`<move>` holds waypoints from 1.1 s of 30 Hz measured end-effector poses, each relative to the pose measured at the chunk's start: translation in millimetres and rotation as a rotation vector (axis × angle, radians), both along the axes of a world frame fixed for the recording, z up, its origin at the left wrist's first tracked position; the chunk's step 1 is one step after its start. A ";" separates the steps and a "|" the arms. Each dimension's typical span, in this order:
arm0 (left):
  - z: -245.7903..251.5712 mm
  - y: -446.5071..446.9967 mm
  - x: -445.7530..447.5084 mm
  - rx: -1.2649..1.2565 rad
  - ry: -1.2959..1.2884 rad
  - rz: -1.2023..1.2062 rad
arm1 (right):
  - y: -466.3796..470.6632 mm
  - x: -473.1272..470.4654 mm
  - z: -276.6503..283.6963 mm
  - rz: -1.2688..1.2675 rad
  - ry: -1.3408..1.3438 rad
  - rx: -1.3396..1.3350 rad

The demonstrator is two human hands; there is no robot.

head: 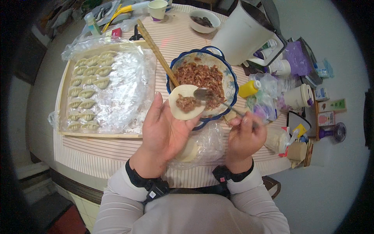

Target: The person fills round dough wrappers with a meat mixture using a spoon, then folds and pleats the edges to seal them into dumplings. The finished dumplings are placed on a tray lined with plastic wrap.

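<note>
On the fingers of my left hand [166, 131] lies a round dumpling wrapper [180, 114] with a lump of minced meat filling [186, 104] on it. My right hand [247, 134] grips a metal spoon [201, 94], its bowl at the wrapper's right edge. Behind them, a blue-rimmed scalloped bowl [234, 84] holds more meat filling, with wooden chopsticks [157, 52] leaning over its left side. Below the bowl, dough wrappers [188, 152] lie in a clear plastic bag [211, 143]. Rows of folded dumplings [87, 93] sit in a wooden tray [102, 135] partly covered with plastic film [125, 84].
A large white pitcher [238, 32] stands behind the bowl, near a small bowl of dark pieces [204, 27] and a paper cup [157, 11]. At right are a yellow bottle [247, 89], plastic bags [264, 99] and a lidded white cup [295, 96]. Striped cloth covers the table.
</note>
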State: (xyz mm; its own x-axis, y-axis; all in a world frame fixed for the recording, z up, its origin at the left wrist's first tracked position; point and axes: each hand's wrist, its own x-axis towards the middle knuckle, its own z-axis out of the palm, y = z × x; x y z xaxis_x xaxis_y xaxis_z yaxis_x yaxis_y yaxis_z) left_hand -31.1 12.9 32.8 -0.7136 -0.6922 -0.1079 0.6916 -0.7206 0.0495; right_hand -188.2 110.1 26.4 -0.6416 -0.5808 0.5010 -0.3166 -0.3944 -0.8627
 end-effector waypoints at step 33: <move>-5.9 6.5 -0.3 0.041 0.096 -0.278 | -9.0 -46.8 -5.3 0.385 -0.443 -0.031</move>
State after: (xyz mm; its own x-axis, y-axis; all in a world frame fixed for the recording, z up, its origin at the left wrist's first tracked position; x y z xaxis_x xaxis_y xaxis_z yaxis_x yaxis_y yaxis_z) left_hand -31.3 19.4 27.0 -0.8834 -0.4653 -0.0550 0.4676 -0.8831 -0.0398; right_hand -234.9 101.1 21.1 -0.5394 -0.8030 0.2535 0.2431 -0.4367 -0.8661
